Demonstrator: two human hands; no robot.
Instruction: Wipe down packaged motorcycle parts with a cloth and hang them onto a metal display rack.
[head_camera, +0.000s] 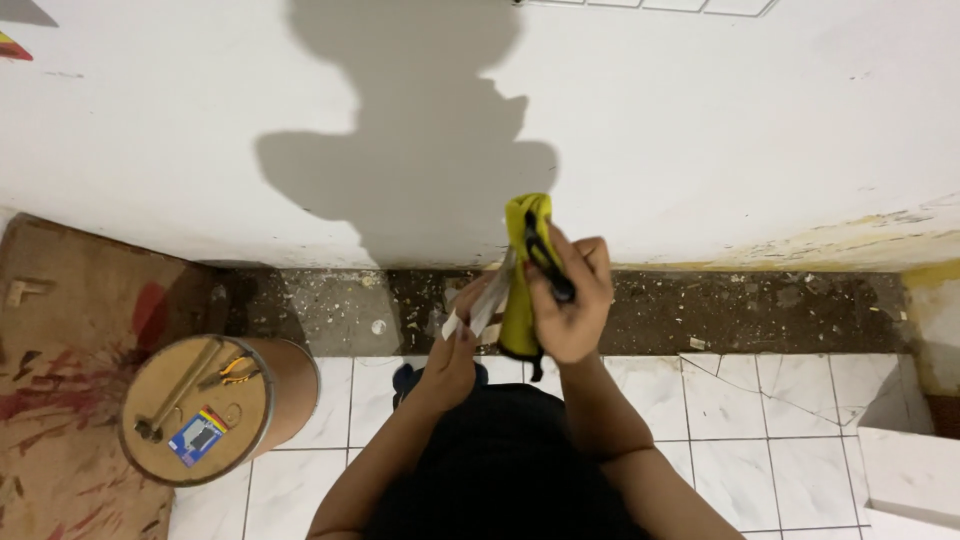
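my right hand (572, 300) is closed tight around a yellow tool (522, 275) with a black part on it, near the middle of the frame. the yellow tool is long and smooth, and it stands almost straight up and down, its top pointing to the white wall (700, 120) at the top. my left hand (452, 355) pinches a thin, flat, pale strip (485, 300) just left of the yellow tool. the strip leans, low end at the left, high end up at the right, next to the tool. i cannot tell what the strip is made of.

below my hands are shiny white floor tiles (760, 410), some cracked. along the wall runs a dark, rough, speckled band of floor (750, 305). at the lower left stands a round brown drum (205, 405) with a flat top. on it lie a long metal tool (178, 395), orange-handled pliers (238, 370) and a small blue card (198, 436).
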